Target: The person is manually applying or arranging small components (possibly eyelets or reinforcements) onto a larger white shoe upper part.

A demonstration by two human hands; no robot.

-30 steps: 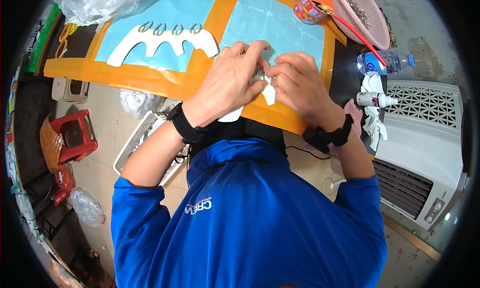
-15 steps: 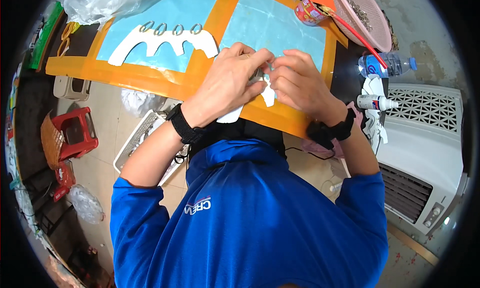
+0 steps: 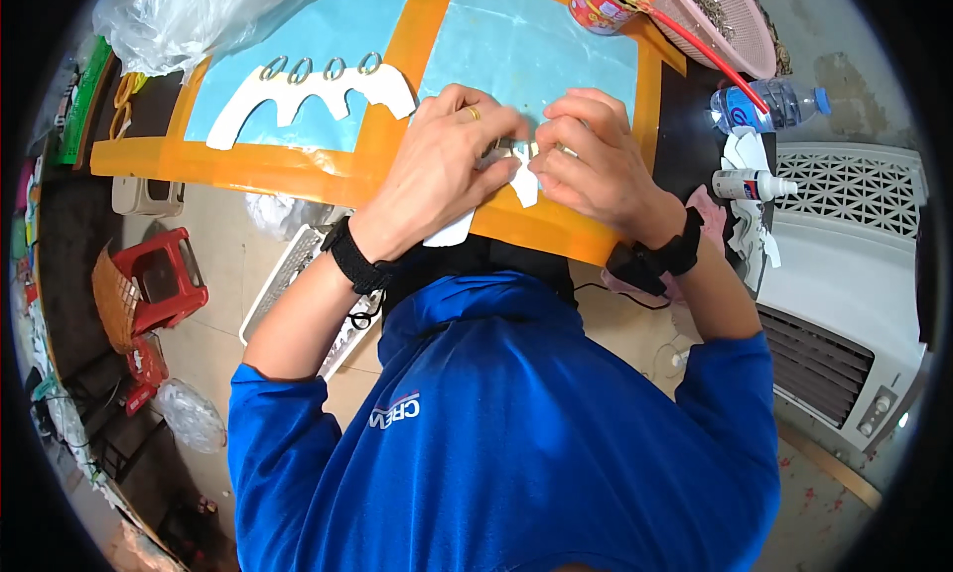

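The left hand (image 3: 447, 155) grips a white cut-out piece (image 3: 524, 185) over the near orange table edge (image 3: 568, 237). The right hand (image 3: 596, 163), fingers curled, is close beside it (whether it pinches anything cannot be told). A similar scalloped piece (image 3: 316, 85), bearing four metal rings (image 3: 334, 76), lies farther left.
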